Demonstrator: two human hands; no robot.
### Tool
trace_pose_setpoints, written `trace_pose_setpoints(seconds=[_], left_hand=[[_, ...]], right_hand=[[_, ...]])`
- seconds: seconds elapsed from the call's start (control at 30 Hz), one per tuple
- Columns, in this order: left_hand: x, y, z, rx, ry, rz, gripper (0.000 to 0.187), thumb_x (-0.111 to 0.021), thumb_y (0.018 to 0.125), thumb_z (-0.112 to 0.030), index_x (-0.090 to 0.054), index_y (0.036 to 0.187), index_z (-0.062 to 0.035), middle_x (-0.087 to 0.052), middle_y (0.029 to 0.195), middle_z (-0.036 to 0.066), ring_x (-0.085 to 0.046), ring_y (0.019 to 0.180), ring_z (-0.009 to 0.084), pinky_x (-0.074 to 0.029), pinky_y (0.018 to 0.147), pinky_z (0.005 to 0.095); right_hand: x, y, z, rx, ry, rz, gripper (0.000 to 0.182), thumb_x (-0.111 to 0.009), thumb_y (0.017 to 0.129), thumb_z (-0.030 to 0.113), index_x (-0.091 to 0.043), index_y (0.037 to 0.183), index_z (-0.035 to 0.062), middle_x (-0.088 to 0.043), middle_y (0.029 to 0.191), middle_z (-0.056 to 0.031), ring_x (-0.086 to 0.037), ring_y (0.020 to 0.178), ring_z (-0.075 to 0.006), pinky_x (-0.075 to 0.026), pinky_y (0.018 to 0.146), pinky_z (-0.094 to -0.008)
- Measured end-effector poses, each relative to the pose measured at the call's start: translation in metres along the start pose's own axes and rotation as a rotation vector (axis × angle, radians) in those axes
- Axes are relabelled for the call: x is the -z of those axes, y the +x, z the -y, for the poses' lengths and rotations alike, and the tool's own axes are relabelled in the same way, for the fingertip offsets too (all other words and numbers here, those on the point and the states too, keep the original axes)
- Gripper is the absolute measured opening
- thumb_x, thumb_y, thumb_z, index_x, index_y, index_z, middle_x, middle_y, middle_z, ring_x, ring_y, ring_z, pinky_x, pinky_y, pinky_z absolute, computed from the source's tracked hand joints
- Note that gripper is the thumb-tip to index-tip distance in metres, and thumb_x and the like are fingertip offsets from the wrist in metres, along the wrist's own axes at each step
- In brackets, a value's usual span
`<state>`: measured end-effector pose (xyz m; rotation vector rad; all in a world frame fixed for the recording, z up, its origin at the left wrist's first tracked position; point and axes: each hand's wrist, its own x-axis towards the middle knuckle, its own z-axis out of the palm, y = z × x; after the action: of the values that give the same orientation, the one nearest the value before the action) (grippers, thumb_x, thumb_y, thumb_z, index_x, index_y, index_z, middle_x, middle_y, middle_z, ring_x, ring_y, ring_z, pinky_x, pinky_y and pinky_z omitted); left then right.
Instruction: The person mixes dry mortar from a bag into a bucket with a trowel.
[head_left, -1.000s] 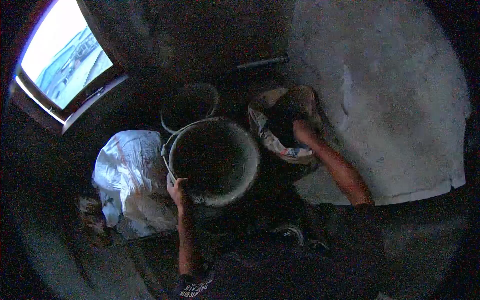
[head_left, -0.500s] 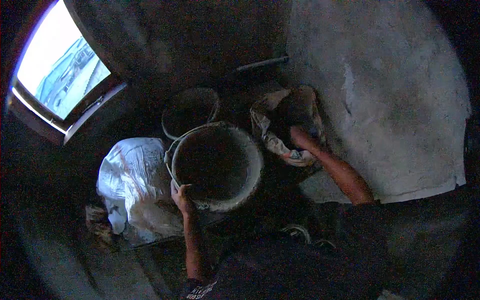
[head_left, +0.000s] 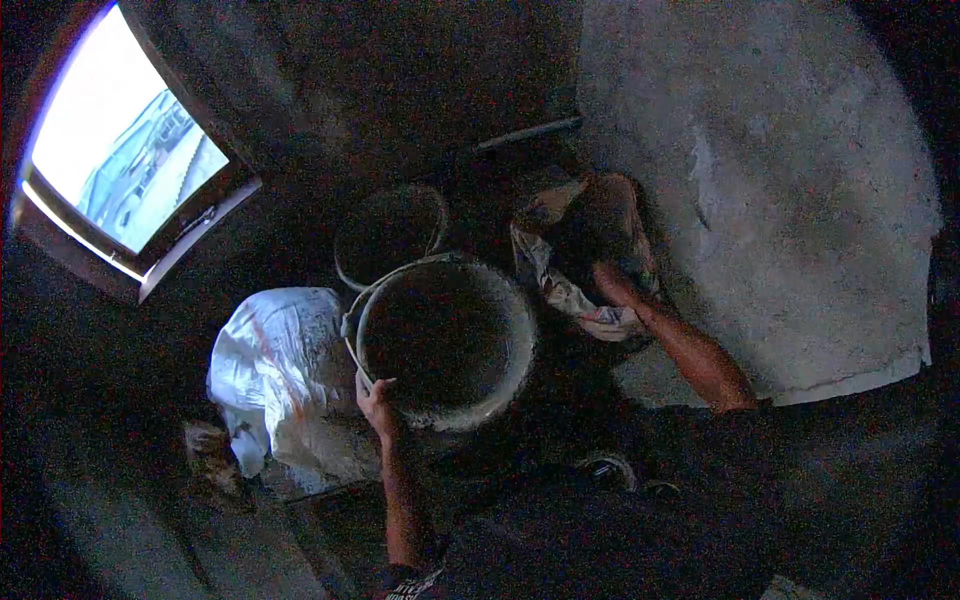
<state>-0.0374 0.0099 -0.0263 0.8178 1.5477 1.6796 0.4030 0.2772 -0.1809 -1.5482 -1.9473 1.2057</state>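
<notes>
Your left hand holds the edge of the big bucket, between the white bag and the open sack. Your right hand is in the sack; I can't tell what its fingers do.

Illegible white lettering on the dark left sleeve

Grey-rimmed bucket, brn/wht bag, wht sack, dk sleeve
</notes>
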Motion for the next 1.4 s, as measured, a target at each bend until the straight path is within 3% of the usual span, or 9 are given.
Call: trace_pose_setpoints(seconds=[0.07,0.3,0.47,0.57,0.77,1.07,1.17,1.33,1.4], left_hand=[[-0.003,0.002,0.001,-0.099,-0.049,-0.047,0.037,-0.045,0.072,-0.012,-0.038,0.103,0.0081,-0.047,0.085,0.008,-0.047,0.068,0.0141,-0.041,0.062,0.0260],[0.003,0.008,0.007,-0.066,0.002,0.013,0.042,-0.046,0.072,-0.011,-0.035,0.107,0.0084,-0.046,0.084,0.009,-0.046,0.068,0.0139,-0.041,0.062,0.0266],[-0.006,-0.002,-0.002,-0.174,0.007,-0.061,0.041,-0.046,0.072,-0.012,-0.035,0.106,0.0081,-0.052,0.071,0.009,-0.051,0.063,0.0147,-0.041,0.060,0.0246],[-0.011,-0.002,-0.009,-0.077,-0.095,-0.083,0.040,-0.046,0.071,-0.012,-0.035,0.105,0.0073,-0.054,0.066,0.009,-0.053,0.062,0.0157,-0.041,0.059,0.0237],[-0.003,0.005,0.005,-0.063,0.003,-0.034,0.043,-0.048,0.067,-0.014,-0.037,0.105,0.0032,-0.051,0.080,0.007,-0.052,0.064,0.0164,-0.040,0.060,0.0243],[-0.018,-0.004,-0.020,-0.072,-0.056,-0.075,0.029,-0.045,0.065,-0.008,-0.044,0.091,0.0035,-0.047,0.079,0.005,-0.045,0.067,0.0131,-0.038,0.062,0.0233],[-0.007,0.004,0.004,-0.148,-0.035,-0.072,0.030,-0.046,0.065,-0.009,-0.044,0.091,0.0038,-0.048,0.080,0.005,-0.045,0.067,0.0135,-0.038,0.061,0.0234],[-0.009,0.001,-0.001,-0.076,-0.070,-0.060,0.036,-0.048,0.065,-0.012,-0.042,0.097,0.0048,-0.049,0.080,0.006,-0.047,0.066,0.0143,-0.038,0.061,0.0238],[-0.008,0.001,-0.002,-0.094,-0.100,-0.056,0.039,-0.049,0.065,-0.012,-0.041,0.099,0.0051,-0.049,0.080,0.006,-0.048,0.066,0.0143,-0.039,0.060,0.0239]], right_hand=[[0.000,-0.007,-0.017,0.037,-0.019,-0.001,0.025,-0.035,0.080,0.025,-0.042,0.080,0.0013,-0.041,0.080,-0.0112,-0.040,0.071,-0.0246,-0.032,0.063,-0.0369],[-0.005,0.025,-0.030,0.155,-0.091,0.001,0.023,-0.036,0.079,0.023,-0.041,0.086,0.0019,-0.041,0.085,-0.0120,-0.039,0.077,-0.0255,-0.032,0.067,-0.0364],[-0.030,0.055,-0.022,0.252,-0.140,0.012,0.023,-0.037,0.079,0.022,-0.040,0.090,0.0023,-0.041,0.090,-0.0126,-0.039,0.081,-0.0261,-0.032,0.070,-0.0361],[-0.030,0.052,-0.040,0.301,-0.178,0.025,0.023,-0.037,0.078,0.021,-0.040,0.093,0.0025,-0.040,0.092,-0.0129,-0.039,0.083,-0.0265,-0.031,0.072,-0.0360],[-0.028,0.053,-0.071,0.411,-0.250,0.040,0.026,-0.038,0.078,0.019,-0.039,0.098,0.0030,-0.040,0.097,-0.0135,-0.038,0.088,-0.0273,-0.031,0.075,-0.0356],[-0.031,0.050,-0.109,0.568,-0.362,0.045,0.031,-0.040,0.077,0.017,-0.038,0.105,0.0038,-0.039,0.104,-0.0145,-0.038,0.095,-0.0285,-0.031,0.080,-0.0350],[-0.036,0.061,-0.106,0.621,-0.403,0.039,0.033,-0.040,0.077,0.016,-0.037,0.108,0.0041,-0.039,0.107,-0.0148,-0.038,0.097,-0.0289,-0.031,0.082,-0.0348],[-0.033,0.058,-0.126,0.675,-0.451,0.036,0.037,-0.041,0.076,0.015,-0.037,0.111,0.0044,-0.039,0.110,-0.0153,-0.037,0.100,-0.0294,-0.031,0.084,-0.0346],[-0.033,0.065,-0.127,0.670,-0.144,0.112,0.038,-0.045,0.074,0.015,-0.039,0.110,0.0051,-0.039,0.110,-0.0148,-0.037,0.101,-0.0288,-0.030,0.085,-0.0352]])
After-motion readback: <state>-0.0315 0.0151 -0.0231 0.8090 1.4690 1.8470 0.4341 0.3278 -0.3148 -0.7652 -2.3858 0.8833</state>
